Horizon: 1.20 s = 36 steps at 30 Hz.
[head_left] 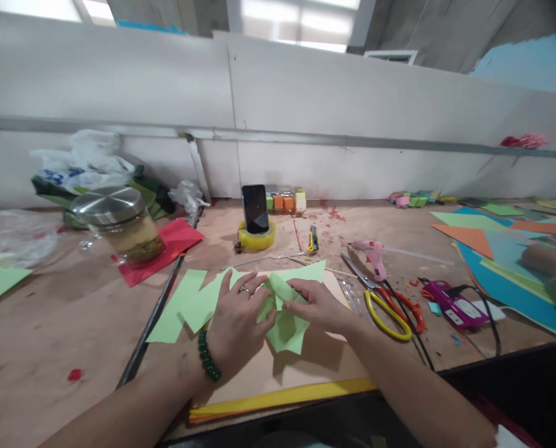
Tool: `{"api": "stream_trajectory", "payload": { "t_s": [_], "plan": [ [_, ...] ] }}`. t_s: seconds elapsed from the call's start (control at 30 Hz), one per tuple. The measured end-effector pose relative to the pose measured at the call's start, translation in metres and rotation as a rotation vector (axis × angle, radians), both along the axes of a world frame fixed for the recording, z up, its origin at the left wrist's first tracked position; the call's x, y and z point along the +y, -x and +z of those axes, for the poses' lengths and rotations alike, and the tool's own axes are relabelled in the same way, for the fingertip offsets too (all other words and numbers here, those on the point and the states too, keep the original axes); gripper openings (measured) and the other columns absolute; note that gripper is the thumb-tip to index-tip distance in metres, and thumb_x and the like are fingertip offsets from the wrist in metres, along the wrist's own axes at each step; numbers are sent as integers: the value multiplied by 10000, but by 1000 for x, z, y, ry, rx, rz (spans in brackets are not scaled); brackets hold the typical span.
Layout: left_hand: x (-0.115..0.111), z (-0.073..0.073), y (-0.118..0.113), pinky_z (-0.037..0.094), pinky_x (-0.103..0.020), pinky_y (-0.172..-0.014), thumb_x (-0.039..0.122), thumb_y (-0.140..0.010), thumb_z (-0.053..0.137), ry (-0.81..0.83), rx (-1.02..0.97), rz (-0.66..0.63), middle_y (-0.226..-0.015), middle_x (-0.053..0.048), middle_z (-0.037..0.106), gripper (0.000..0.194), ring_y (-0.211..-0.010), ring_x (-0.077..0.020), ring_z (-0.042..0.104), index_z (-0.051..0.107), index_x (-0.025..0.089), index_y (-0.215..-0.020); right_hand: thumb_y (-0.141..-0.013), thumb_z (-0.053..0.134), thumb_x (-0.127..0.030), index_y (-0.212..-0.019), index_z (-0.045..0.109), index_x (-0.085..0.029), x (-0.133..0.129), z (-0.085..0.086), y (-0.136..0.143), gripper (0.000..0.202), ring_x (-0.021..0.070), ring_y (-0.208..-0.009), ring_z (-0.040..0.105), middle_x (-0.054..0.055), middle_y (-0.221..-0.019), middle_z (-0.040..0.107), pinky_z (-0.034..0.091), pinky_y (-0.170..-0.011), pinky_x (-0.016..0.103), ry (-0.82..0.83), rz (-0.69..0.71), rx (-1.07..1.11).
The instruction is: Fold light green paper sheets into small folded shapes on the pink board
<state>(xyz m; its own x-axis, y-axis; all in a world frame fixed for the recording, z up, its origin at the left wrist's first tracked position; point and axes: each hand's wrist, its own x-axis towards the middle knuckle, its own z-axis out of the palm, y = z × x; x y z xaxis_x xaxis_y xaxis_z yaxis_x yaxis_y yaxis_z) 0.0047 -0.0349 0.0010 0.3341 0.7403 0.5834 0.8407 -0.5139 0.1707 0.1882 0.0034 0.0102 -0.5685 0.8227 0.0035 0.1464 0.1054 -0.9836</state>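
A folded sheet of light green paper (287,330) is held between my two hands above a stack of pale paper. My left hand (240,311), with a ring and a green bead bracelet (208,356), grips its left side with thumb and fingers. On the other side my right hand (319,305) pinches the folded edge between thumb and index finger. Flat light green sheets (178,311) lie left of and behind my hands. Beneath is the pale paper stack (240,386), with yellow sheets (282,398) along its front edge.
Scissors (385,298), a pink glue gun (375,258) and a purple power strip (453,305) lie to the right. Behind stand a phone (255,210) on a tape roll (258,238) and a box cutter (313,239). A glass jar (135,236) stands left. Another person's hand (546,261) is far right.
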Motion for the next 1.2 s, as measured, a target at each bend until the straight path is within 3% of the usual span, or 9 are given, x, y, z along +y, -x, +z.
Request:
{"api": "stream_trajectory", "payload": {
  "t_s": [0.27, 0.4, 0.6, 0.73, 0.97, 1.07, 1.2],
  "plan": [
    [3, -2, 2, 293, -566, -1041, 201, -782, 576, 89, -72, -31, -1047, -82, 725, 216, -1056, -309, 630, 613, 200, -995, -646, 639, -187, -847, 617, -184, 3, -6, 0, 202, 140, -683, 548, -17, -756, 600, 420, -586, 218, 191, -8, 140],
    [5, -7, 5, 339, -507, -1028, 206, -775, 552, 49, -132, -29, -1046, -88, 721, 334, -965, -268, 663, 566, 192, -1108, -638, 671, -201, -928, 631, -181, 7, -7, -2, 293, 147, -685, 589, -8, -782, 642, 445, -620, 236, 249, 17, 195],
    [8, -14, 8, 415, -470, -971, 270, -797, 585, -25, -170, -66, -1054, -92, 720, 351, -931, -261, 672, 527, 195, -1135, -624, 660, -175, -928, 645, -175, 7, -7, -2, 304, 141, -688, 593, -12, -781, 653, 442, -636, 234, 273, 28, 203],
    [8, -12, 7, 473, -429, -903, 305, -766, 638, -22, -195, -81, -1015, -89, 713, 379, -915, -260, 663, 534, 199, -1115, -610, 670, -178, -923, 648, -173, 8, -9, 0, 315, 138, -661, 592, -12, -764, 656, 443, -634, 240, 322, 42, 221],
    [5, -8, 5, 500, -358, -844, 215, -794, 555, -117, -206, -108, -1033, -82, 681, 345, -955, -236, 642, 505, 217, -1135, -569, 666, -164, -893, 668, -172, 11, -15, 1, 325, 120, -618, 578, -21, -721, 661, 425, -602, 220, 388, 30, 246],
    [4, -6, 6, 459, -399, -912, 247, -818, 558, -178, -136, -109, -1068, -106, 676, 226, -992, -245, 635, 552, 206, -1040, -571, 674, -168, -886, 665, -177, 10, -13, 1, 316, 121, -629, 577, -18, -737, 665, 422, -605, 223, 396, 21, 250],
    [2, -3, 4, 283, -509, -1049, 289, -842, 574, -211, -54, -43, -1118, -106, 669, 103, -1032, -268, 628, 597, 211, -779, -591, 703, -197, -886, 650, -169, 9, -11, 3, 301, 124, -640, 585, -16, -752, 662, 429, -624, 235, 408, 23, 251]
  ]
}}
